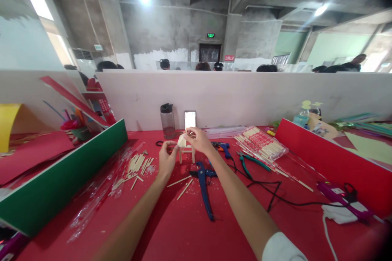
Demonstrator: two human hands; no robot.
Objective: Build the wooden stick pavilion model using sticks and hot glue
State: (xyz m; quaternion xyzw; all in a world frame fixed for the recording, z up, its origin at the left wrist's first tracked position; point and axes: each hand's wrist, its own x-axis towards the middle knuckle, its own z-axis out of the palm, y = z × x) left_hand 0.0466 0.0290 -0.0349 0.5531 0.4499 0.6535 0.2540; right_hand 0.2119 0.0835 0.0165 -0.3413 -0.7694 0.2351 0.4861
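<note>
A small model made of pale wooden sticks (181, 141) stands on legs on the red table, between my hands. My left hand (167, 157) has its fingertips at the model's left side. From the right, my right hand (197, 138) reaches to its top with thumb and fingers pinched together; whatever is between them is too small to make out. Blue cutters (203, 187) lie just below the model, and two loose sticks (184, 189) rest beside them. A pile of short cut sticks (136, 164) is left of my left hand.
Behind the model stand a bottle (168, 121) and a lit phone (190, 119). To the right are a blue glue gun (226, 149), green-handled pliers (255, 162), bagged sticks (263, 142) and a black cable. Green (70, 171) and red (333, 163) boards edge the sides.
</note>
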